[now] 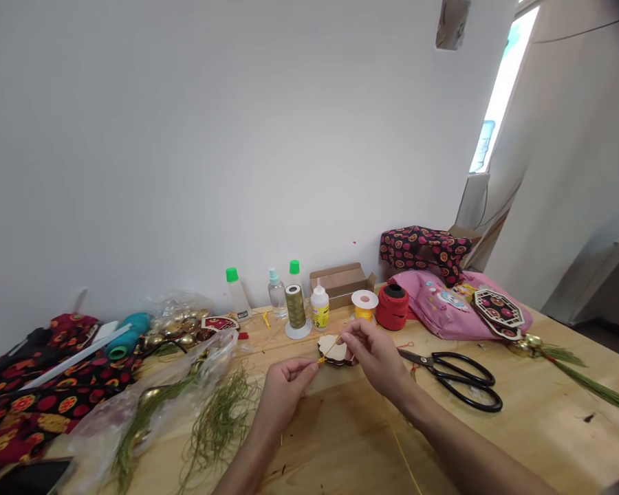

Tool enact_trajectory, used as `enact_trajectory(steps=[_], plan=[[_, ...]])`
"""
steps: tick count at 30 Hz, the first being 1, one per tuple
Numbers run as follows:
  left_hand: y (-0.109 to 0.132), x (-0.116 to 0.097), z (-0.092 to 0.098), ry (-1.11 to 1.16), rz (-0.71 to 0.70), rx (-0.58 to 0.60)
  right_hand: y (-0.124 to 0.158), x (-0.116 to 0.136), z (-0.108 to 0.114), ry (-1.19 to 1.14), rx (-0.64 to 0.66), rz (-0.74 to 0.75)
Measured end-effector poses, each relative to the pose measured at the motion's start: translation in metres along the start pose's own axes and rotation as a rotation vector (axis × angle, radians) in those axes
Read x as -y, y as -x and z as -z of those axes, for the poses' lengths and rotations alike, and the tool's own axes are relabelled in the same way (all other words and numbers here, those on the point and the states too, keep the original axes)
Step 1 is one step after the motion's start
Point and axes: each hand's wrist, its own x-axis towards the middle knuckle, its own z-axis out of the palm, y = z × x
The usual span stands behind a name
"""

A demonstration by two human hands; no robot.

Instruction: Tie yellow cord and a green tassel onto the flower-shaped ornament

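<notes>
A thin yellow cord [331,349] stretches between my two hands above the wooden table. My left hand [289,385] pinches its lower end, where a small yellow knot shows at the fingertips. The fingers of my right hand [370,350] are closed on the other end, a little higher. Just behind the cord lies a scalloped wooden piece [329,344] with a pale top and dark edge, partly hidden by my right hand. Another length of yellow cord [403,454] runs down toward the table's front. Black-handled scissors [461,379] rest right of my right hand.
Behind my hands stand an olive thread spool [295,307], a glue bottle [320,307], a yellow cord spool [364,304] and red yarn [392,306]. Green threads [221,419] and a plastic bag [170,385] lie left. A pink bag [433,306] sits at the right.
</notes>
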Motion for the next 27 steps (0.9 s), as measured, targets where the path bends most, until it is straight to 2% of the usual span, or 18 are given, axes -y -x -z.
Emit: enact_trajectory(steps=[7, 12, 16, 23, 27], plan=[[0.001, -0.006, -0.005, 0.061, 0.08, -0.091, 0.001, 0.008, -0.003, -0.229, -0.047, -0.062], [0.002, -0.007, -0.005, 0.084, 0.043, -0.081, 0.003, 0.014, -0.005, -0.288, -0.043, 0.015], [0.007, -0.011, -0.006, 0.137, 0.036, -0.075, 0.003, 0.014, -0.005, -0.39, -0.041, -0.006], [0.007, -0.011, -0.007, 0.062, -0.009, -0.025, 0.005, 0.018, -0.006, -0.526, -0.032, -0.066], [0.003, -0.003, -0.005, -0.062, -0.059, -0.075, 0.004, 0.017, -0.007, -0.555, -0.053, -0.126]])
